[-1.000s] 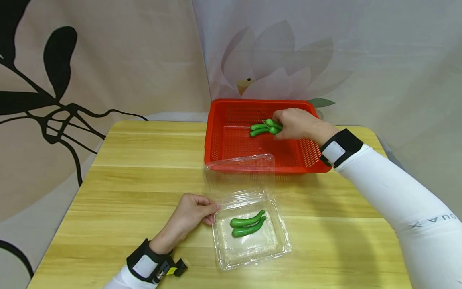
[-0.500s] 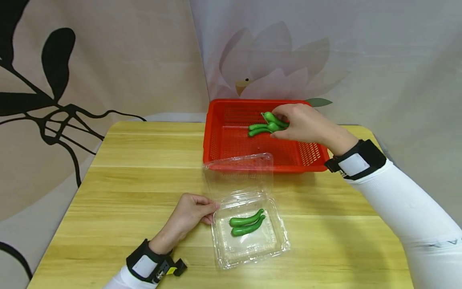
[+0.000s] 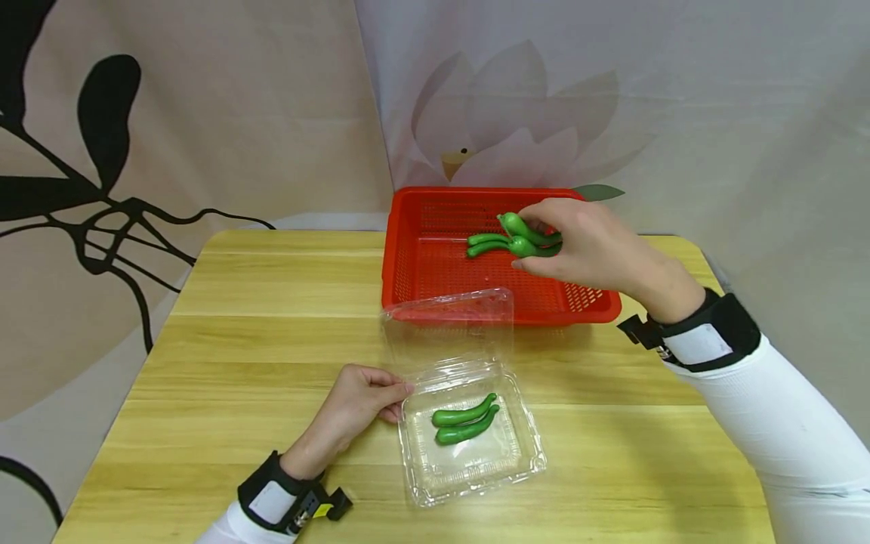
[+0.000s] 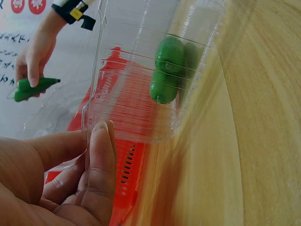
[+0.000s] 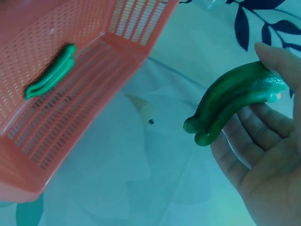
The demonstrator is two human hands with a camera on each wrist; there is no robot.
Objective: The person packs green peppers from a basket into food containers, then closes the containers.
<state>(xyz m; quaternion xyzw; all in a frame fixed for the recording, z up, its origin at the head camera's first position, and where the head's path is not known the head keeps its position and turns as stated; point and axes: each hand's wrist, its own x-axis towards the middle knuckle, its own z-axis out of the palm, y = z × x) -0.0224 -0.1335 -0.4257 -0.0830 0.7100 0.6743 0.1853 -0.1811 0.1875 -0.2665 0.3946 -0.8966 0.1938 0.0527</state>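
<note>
My right hand (image 3: 591, 234) pinches two curved green cucumbers (image 5: 235, 96), side by side, between thumb and fingers above the red basket (image 3: 435, 283). Two more slim green cucumbers (image 5: 54, 70) lie inside that basket. Near the table's middle stands an opened clear plastic clamshell box (image 3: 421, 480), its lid (image 3: 451, 340) tipped back against the basket's front. Two green cucumbers (image 3: 465, 425) rest in the box's base. At the box's left side, my left hand (image 3: 356, 400) pinches the rim with thumb and fingertips; the left wrist view shows this grip closely.
The wooden table (image 3: 272, 340) carries the basket at its far edge. Behind it hangs a pale printed cloth (image 3: 272, 113) with dark leaves and a flower. The basket's front wall and the raised lid stand close together.
My right hand has lifted the two cucumbers up from the basket floor and shifted a little to the right. The left hand and the box have stayed put.
</note>
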